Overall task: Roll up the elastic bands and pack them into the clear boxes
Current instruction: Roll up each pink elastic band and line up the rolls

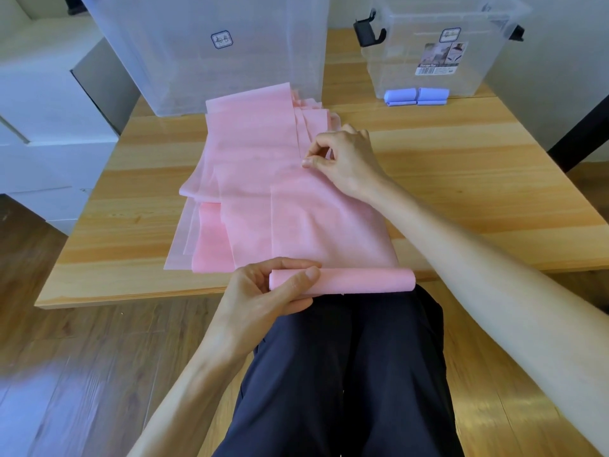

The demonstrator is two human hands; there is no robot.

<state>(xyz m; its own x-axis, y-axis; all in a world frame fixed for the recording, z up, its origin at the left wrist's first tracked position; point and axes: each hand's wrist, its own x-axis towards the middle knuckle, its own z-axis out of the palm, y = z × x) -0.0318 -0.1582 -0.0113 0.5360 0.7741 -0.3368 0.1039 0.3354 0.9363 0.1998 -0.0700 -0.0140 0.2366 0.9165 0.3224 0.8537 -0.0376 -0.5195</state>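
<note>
Left hand (263, 288) grips left end of pink roll (356, 281) at near table edge (108, 291). Right hand (342, 156) pinches pink band pile (257, 166) farther back. Blue rolls (416, 96) lie against right clear box (428, 51).

The scene is bright with soft, even daylight and no hard shadows. Faint shade lies under the right hand (342, 159) on the pink bands (263, 179), and a darker strip runs below the near edge of the surface (461, 179). The floor (66, 374) carries a pale bluish sheen at lower left and a warm golden glare at lower right. The clear boxes (204, 54) look milky, with soft reflections on their walls. Focus is sharp in the middle and softens toward the corners. Wide-angle distortion bows the surface edges and stretches the right forearm large at the frame's edge. The left hand (263, 291) is evenly lit.
</note>
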